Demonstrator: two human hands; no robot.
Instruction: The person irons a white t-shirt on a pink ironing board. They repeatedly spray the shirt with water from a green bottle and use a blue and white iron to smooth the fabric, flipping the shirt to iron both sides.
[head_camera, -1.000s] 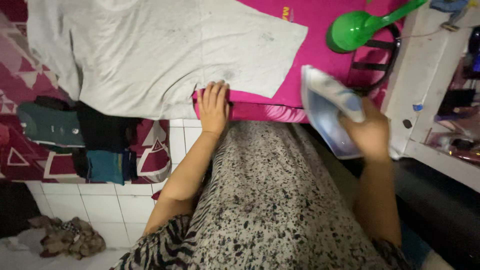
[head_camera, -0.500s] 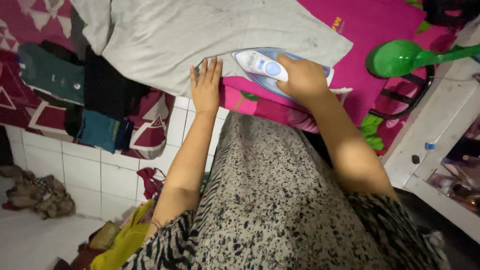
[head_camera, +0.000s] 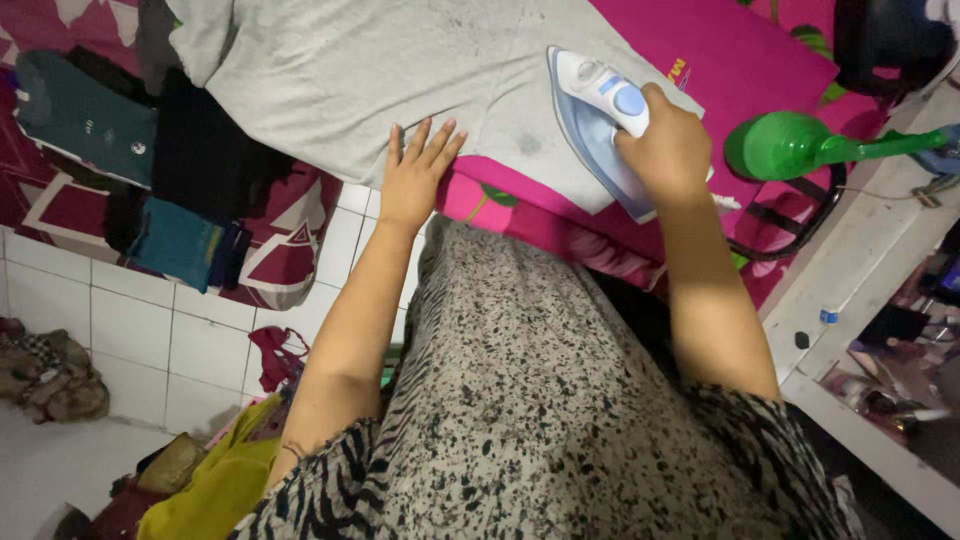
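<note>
A grey shirt lies spread flat on a bright pink cloth. My left hand rests flat on the shirt's near edge, fingers spread. My right hand grips the handle of a white and blue iron, which sits on the right part of the shirt, its point facing away from me. My speckled skirt fills the lower middle of the view.
A green plastic scoop lies right of the iron, by a white ledge. Folded dark and teal clothes lie to the left on a red patterned mat. White floor tiles and crumpled clothes are lower left.
My right hand brought the iron from the right side onto the shirt, then slid it further right and away. The left hand stayed on the shirt's edge and spread its fingers.
</note>
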